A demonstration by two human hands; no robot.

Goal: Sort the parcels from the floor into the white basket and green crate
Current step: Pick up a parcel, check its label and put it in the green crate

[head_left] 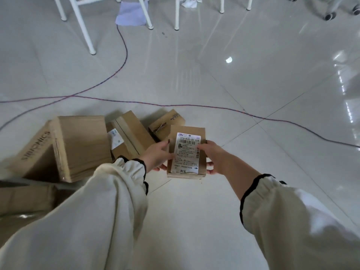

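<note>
Both hands hold a small cardboard parcel (202, 133) above the pale tiled floor (214, 201), its white shipping label (187, 152) facing up. The left hand (155, 155) grips the parcel's left edge and the right hand (215, 157) grips its right edge, thumb on the label. On the floor to the left lie a large box (78, 147) printed SIBIONICS, a medium box (130, 131) and, just beyond the parcel, a small box (167, 119). A purple cable (194, 104) runs across the tiles farther off. White furniture legs (83, 28) stand at the far edge.
</note>
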